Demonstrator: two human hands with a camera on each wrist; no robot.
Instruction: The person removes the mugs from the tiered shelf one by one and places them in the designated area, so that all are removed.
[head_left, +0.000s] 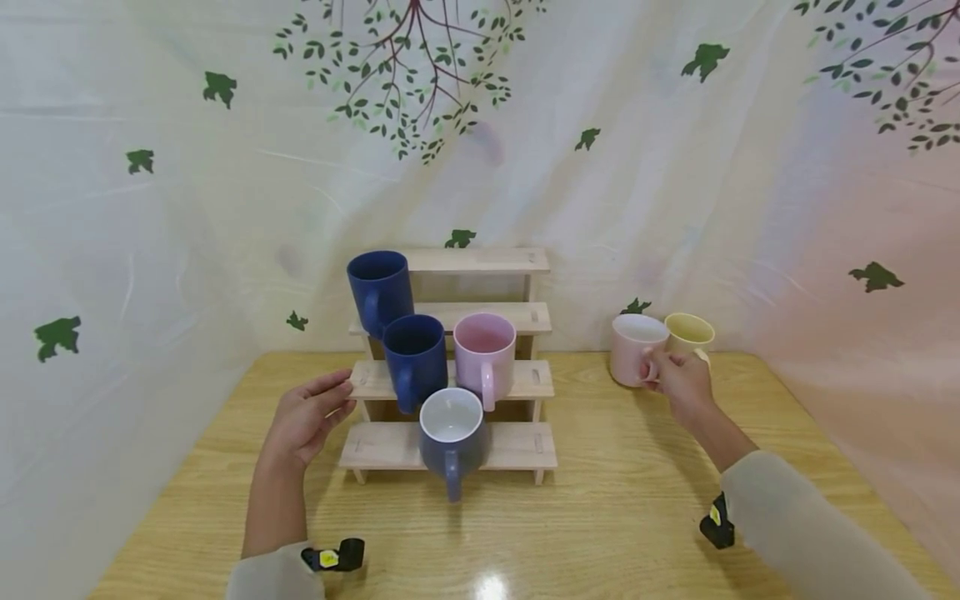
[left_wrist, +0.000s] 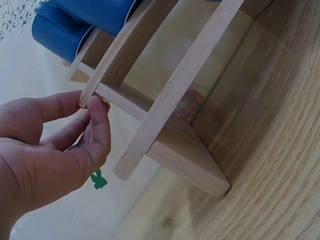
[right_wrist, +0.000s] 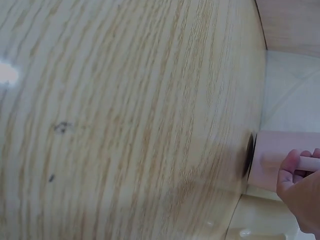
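At the right, my right hand (head_left: 681,383) pinches the handle of a light pink mug with a white inside (head_left: 628,354); the right wrist view shows fingers round that handle on the pink mug (right_wrist: 270,172). A yellow mug (head_left: 692,330) stands just behind. My left hand (head_left: 303,417) holds the left end of a shelf on the wooden stepped rack (head_left: 375,379), and in the left wrist view the thumb and fingers of this hand (left_wrist: 60,145) pinch the board's tip (left_wrist: 90,92).
The rack carries two dark blue mugs (head_left: 423,358) (head_left: 388,292), a pink mug (head_left: 474,358) and, on the lowest step, a grey-blue mug (head_left: 456,448). Behind the wooden table (head_left: 600,517) hangs a pale curtain (head_left: 525,192) with leaf prints.
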